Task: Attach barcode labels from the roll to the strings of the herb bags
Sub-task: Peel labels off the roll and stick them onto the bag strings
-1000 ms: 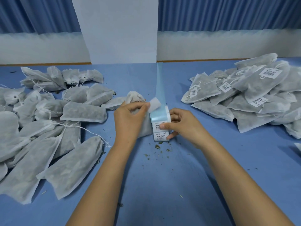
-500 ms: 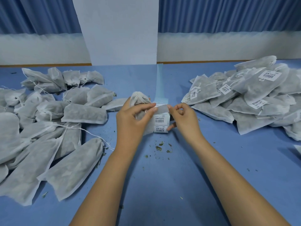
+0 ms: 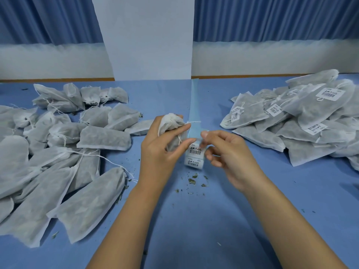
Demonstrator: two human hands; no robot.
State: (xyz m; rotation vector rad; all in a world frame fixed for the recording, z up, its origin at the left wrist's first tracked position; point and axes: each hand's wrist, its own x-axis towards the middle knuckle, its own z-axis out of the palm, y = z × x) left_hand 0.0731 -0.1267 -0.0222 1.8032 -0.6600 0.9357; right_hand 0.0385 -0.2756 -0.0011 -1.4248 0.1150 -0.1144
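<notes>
Left fingers [image 3: 181, 129] grip a bag [image 3: 172, 122]; right fingers [image 3: 217, 136] pinch the roll [image 3: 194, 158]. Next, peel a label for the string [image 3: 194, 121].

Packing workroom, long blue table [image 3: 213, 220], heaps of herb bags [image 3: 104, 137], blue curtains [image 3: 272, 18] behind
</notes>
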